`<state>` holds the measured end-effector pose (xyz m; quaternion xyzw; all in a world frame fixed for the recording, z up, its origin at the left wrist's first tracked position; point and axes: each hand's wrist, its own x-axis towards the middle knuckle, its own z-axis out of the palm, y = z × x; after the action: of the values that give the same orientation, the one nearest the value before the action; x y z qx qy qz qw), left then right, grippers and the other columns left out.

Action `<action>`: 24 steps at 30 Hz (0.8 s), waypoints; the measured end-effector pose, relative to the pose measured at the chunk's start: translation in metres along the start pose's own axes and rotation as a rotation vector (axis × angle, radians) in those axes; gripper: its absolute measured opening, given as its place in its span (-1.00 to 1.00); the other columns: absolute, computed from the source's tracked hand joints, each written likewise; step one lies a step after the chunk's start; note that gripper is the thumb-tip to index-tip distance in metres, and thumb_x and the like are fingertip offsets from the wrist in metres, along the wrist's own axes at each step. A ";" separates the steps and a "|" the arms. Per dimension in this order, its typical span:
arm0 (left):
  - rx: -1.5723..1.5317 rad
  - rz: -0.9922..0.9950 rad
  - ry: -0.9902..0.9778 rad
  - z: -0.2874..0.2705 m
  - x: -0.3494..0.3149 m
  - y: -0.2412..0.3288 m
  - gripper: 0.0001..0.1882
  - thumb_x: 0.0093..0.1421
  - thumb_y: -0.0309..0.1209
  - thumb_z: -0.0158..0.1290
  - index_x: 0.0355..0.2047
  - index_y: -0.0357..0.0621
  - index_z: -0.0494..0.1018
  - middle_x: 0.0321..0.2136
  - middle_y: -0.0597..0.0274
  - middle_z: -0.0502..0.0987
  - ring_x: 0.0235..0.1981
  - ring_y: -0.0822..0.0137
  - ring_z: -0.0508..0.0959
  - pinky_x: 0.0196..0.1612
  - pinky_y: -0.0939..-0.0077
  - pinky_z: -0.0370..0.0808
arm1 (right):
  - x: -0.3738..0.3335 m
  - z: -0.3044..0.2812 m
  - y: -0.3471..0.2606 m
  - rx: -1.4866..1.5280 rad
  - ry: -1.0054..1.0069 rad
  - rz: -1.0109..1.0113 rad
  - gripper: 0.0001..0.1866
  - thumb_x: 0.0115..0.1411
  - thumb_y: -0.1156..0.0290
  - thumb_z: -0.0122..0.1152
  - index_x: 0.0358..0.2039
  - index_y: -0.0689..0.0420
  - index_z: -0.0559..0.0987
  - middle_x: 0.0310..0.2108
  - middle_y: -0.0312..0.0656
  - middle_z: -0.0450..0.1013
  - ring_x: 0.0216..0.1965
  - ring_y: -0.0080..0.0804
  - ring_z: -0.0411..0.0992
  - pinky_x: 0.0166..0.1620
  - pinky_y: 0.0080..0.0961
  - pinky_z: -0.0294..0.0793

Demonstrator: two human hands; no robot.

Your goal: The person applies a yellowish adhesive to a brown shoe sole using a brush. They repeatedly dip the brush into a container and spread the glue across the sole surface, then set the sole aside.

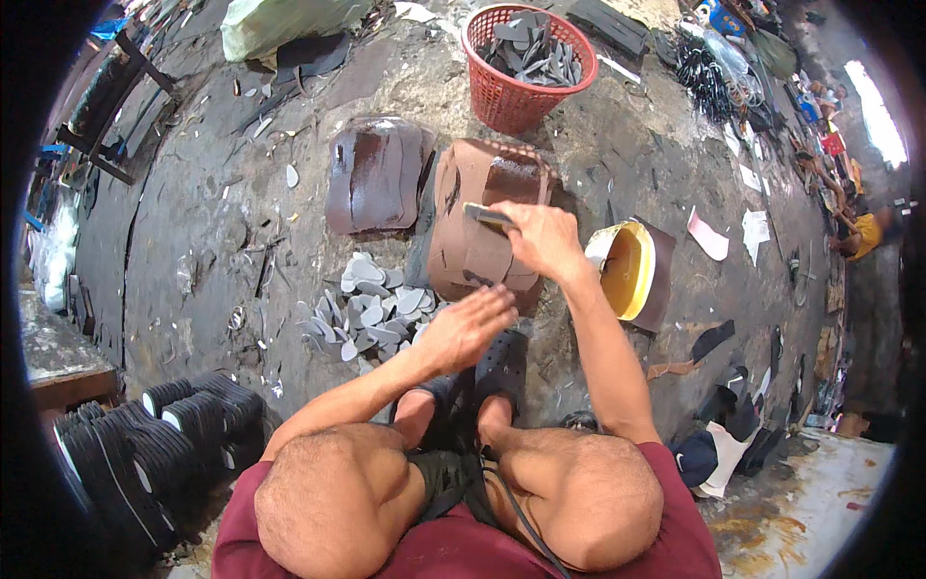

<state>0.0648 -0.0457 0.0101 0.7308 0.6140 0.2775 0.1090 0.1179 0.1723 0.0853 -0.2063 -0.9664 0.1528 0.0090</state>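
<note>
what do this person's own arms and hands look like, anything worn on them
Each grip is an ordinary five-fingered hand: the left grip, motion-blurred, and the right grip show no glove. The left forearm and right forearm are bare, without a visible watch or bracelet. Plain maroon cloth clothing shows near the elbows.

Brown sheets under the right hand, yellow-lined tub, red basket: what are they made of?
Brown sheets: rubber or leather-like, can't tell which; mostly matt, edges overlapping, with a dark patch whose shine suggests something wet.
Tub: probably plastic; smooth, glossy yellow inside, though that may be residue.
Red basket: likely moulded plastic, slight sheen; uniform colour and regular perforated wall.
</note>
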 end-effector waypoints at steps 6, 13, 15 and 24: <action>-0.180 0.074 -0.176 0.020 -0.022 0.025 -0.47 0.10 -0.43 0.13 0.15 -0.05 0.50 0.23 0.08 0.44 0.16 0.06 0.53 0.08 0.19 0.60 | -0.059 0.029 -0.040 -0.038 0.158 -0.179 -0.56 0.08 0.50 0.18 0.01 -0.08 0.61 -0.11 -0.29 0.63 -0.19 -0.24 0.62 -0.24 -0.24 0.65; -0.199 0.030 -0.555 0.012 -0.021 0.036 -0.45 0.07 -0.39 0.16 0.14 -0.04 0.51 -0.09 0.07 0.62 -0.11 0.04 0.65 -0.13 0.10 0.63 | -0.112 0.072 -0.056 -0.172 0.216 -0.284 -0.53 0.15 0.35 0.18 0.12 -0.09 0.59 0.10 -0.22 0.53 0.09 -0.15 0.48 0.04 -0.12 0.55; -0.262 0.133 -0.348 0.034 -0.036 0.032 -0.47 0.05 -0.39 0.17 0.11 -0.04 0.53 -0.10 0.09 0.62 -0.11 0.04 0.64 -0.16 0.11 0.62 | -0.114 0.058 -0.056 0.116 0.200 -0.234 -0.52 0.11 0.43 0.27 0.10 -0.06 0.59 0.01 -0.22 0.59 -0.03 -0.17 0.57 -0.04 -0.26 0.60; 0.331 -0.146 0.154 -0.031 0.037 0.000 -0.39 -0.05 -0.46 0.23 0.10 -0.10 0.47 -0.08 0.17 0.56 -0.14 0.14 0.50 -0.08 0.26 0.55 | -0.074 -0.092 0.010 0.931 0.715 0.190 -0.76 0.32 0.39 0.30 -0.10 0.27 0.56 -0.27 -0.29 0.56 -0.24 -0.57 0.46 -0.12 -0.53 0.46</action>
<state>0.0518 -0.0161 0.0455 0.6690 0.7091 0.2192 -0.0403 0.1971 0.1785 0.1736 -0.3050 -0.7121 0.4817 0.4097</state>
